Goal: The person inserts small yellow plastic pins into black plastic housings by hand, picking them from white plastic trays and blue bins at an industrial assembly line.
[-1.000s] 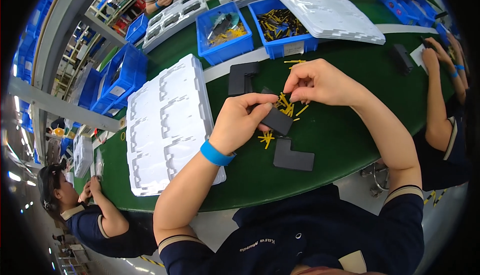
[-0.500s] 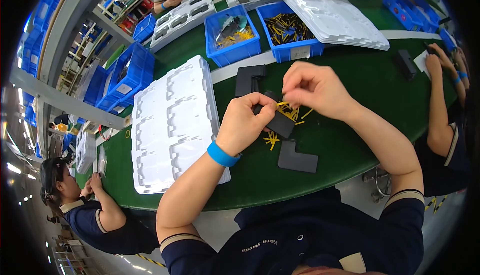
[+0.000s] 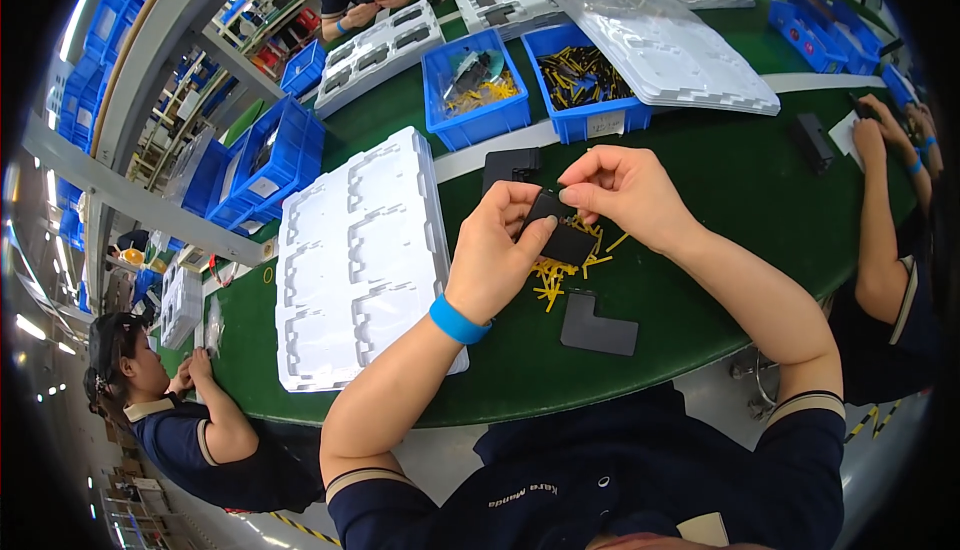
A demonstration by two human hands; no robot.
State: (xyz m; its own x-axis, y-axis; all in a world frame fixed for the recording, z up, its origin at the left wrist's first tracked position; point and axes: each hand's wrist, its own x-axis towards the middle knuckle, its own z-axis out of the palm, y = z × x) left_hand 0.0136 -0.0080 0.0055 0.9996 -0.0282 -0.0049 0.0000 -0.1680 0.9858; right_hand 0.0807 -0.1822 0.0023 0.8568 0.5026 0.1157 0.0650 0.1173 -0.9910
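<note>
My left hand [image 3: 490, 250] is closed on a flat black plastic part [image 3: 570, 244], thumb on its upper face, holding it tilted above the table. Against the part's far edge, the thumb and index finger of my right hand [image 3: 637, 200] are pinched together; whatever they hold is too small to make out. Thin yellow strips [image 3: 552, 278] lie in a loose heap under and beside the part. Nearer to me rests an L-shaped black piece [image 3: 600, 326] on the green table. Another black part [image 3: 508, 164] lies beyond my left hand.
A white moulded tray [image 3: 365, 260] lies left of my hands. Beyond them stand a blue bin [image 3: 475, 127] with yellow bits and a blue bin [image 3: 600, 126] of yellow and black strips, with stacked white trays [image 3: 690, 60] leaning over it. Co-workers sit left, right and opposite.
The black part has turned, so more of its flat face shows. My right hand has come down from above the yellow strips to the part's far edge. The view has shifted slightly.
</note>
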